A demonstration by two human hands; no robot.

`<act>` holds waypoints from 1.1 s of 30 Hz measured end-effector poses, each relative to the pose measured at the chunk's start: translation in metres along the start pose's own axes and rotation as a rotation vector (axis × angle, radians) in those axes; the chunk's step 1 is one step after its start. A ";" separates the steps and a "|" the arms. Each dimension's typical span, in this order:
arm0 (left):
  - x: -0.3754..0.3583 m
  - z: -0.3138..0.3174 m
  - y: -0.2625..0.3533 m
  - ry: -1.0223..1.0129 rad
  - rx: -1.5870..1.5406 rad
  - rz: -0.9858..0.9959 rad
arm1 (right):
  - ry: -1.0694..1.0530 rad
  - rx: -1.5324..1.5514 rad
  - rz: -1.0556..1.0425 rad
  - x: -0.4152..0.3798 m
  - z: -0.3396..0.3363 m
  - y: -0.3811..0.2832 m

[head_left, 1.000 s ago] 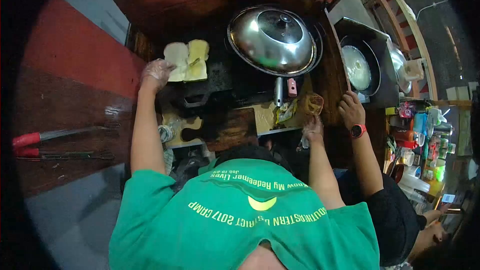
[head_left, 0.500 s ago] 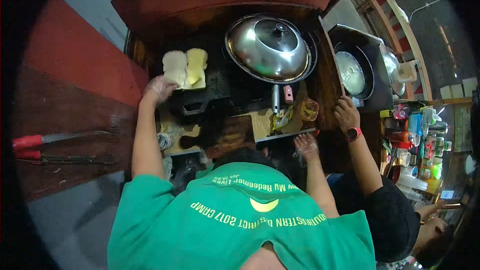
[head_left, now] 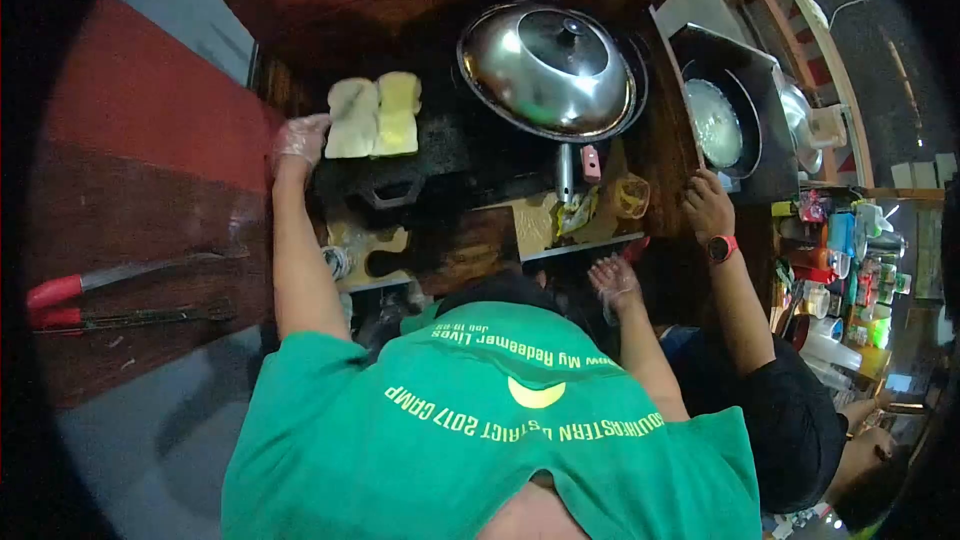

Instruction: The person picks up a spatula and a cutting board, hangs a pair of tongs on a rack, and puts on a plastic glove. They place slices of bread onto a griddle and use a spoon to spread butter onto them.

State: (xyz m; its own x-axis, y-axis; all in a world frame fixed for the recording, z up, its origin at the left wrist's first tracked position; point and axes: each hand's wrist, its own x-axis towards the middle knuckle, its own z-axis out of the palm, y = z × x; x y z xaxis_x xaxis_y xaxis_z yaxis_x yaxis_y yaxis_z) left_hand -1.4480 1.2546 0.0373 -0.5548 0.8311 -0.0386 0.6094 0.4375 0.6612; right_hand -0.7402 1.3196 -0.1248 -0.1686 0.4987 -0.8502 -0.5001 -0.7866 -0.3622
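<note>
A clear plastic glove covers my left hand [head_left: 301, 137], which is at the left edge of a plain bread slice [head_left: 352, 120], fingers stretched toward it and nothing held. Beside that slice, on the black griddle [head_left: 440, 145], lies another bread slice with a flat yellow layer [head_left: 399, 115] on top. My right hand [head_left: 614, 280], also gloved, hovers near the front edge of the counter with fingers apart and holds nothing. Close above it are a small tub [head_left: 632, 197] and a yellow packet [head_left: 575, 213].
A domed steel lid [head_left: 535, 90] covers a long-handled pan at right. Another person's hand [head_left: 708, 205] rests by the partition, near a pan of pale liquid [head_left: 715, 125]. A wooden paddle board [head_left: 450, 250] lies in front. Red-handled tongs [head_left: 130, 275] hang at left.
My left hand has moved up and left from the lower corner of the bread. The yellow layer's slice now lies squarer beside the plain one. My right hand stays low, fingers still apart.
</note>
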 end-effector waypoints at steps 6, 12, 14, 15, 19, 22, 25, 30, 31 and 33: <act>-0.030 -0.022 0.036 -0.139 0.538 -0.250 | -0.007 -0.012 0.026 0.005 -0.002 -0.001; -0.014 -0.022 0.053 0.038 0.404 -0.213 | -0.068 -0.037 0.095 0.027 -0.038 0.014; -0.021 -0.022 0.077 -0.082 0.511 -0.173 | 0.105 -0.117 0.058 0.008 -0.018 0.015; -0.020 -0.023 0.081 -0.200 0.614 -0.130 | 0.101 -0.121 0.054 0.006 -0.011 0.015; -0.010 -0.026 0.036 -0.308 0.432 -0.077 | 0.096 -0.157 0.014 0.023 -0.037 0.020; 0.014 -0.013 0.014 -0.069 0.325 -0.103 | -0.148 -0.210 0.126 0.048 -0.062 0.017; -0.005 -0.025 0.070 -0.103 0.719 -0.086 | 0.121 -0.344 0.040 -0.007 -0.010 0.018; -0.029 -0.036 0.064 -0.192 0.728 -0.133 | 0.206 -0.342 0.022 -0.010 -0.010 0.027; -0.033 -0.039 0.064 -0.122 0.669 -0.187 | 0.132 -0.366 0.045 -0.010 -0.014 0.027; -0.020 -0.032 0.075 -0.080 0.757 -0.126 | -0.425 -0.117 0.207 0.035 -0.066 0.029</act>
State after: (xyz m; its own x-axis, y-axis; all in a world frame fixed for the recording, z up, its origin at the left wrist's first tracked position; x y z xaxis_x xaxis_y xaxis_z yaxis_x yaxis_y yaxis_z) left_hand -1.4096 1.2600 0.1119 -0.6208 0.7690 -0.1523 0.7816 0.6223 -0.0437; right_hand -0.7049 1.2900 -0.1899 -0.5985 0.4127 -0.6867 -0.3247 -0.9085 -0.2630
